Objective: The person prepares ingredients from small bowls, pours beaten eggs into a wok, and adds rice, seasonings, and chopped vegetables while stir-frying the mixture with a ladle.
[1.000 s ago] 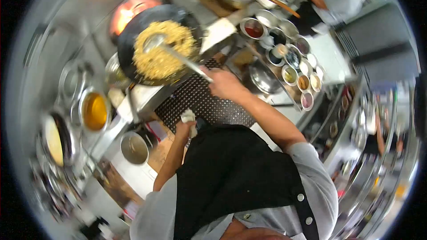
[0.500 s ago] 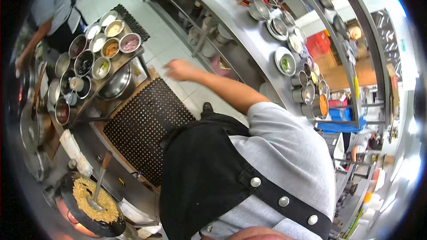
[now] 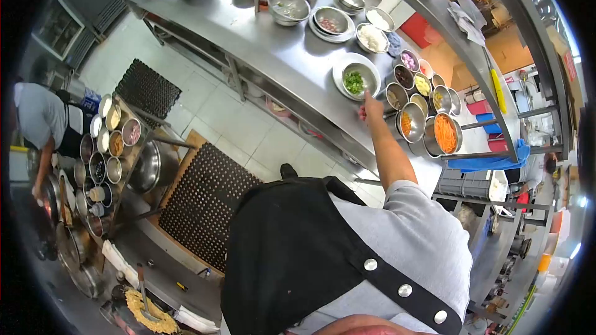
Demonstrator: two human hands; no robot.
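Observation:
My right hand [image 3: 372, 110] reaches across to the steel counter [image 3: 248, 31], at the near edge of a metal bowl [image 3: 369, 75]. One finger lies over the bowl's rim and the others are curled outside it, so the hand looks closed on the rim. Chopped green onion [image 3: 354, 82] lies in the bowl, which sits in a wider pale dish [image 3: 338, 73]. Close beside the hand stand several metal containers, among them one of shredded carrot [image 3: 445, 134] and a tilted bowl of diced orange pieces [image 3: 413, 123]. My left hand is out of view.
At lower left, a wok of fried rice [image 3: 139, 310] holds a ladle [image 3: 144, 291]. Another person [image 3: 43, 111] works by the stove at far left, near several ingredient tins [image 3: 97, 167]. Black rubber mats [image 3: 208, 201] cover parts of the tiled floor. A metal shelf overhangs the counter.
My right hand has swung from above the floor to the right, onto the bowl of green onion. The view has turned toward the counter, and the wok now sits lower at the left.

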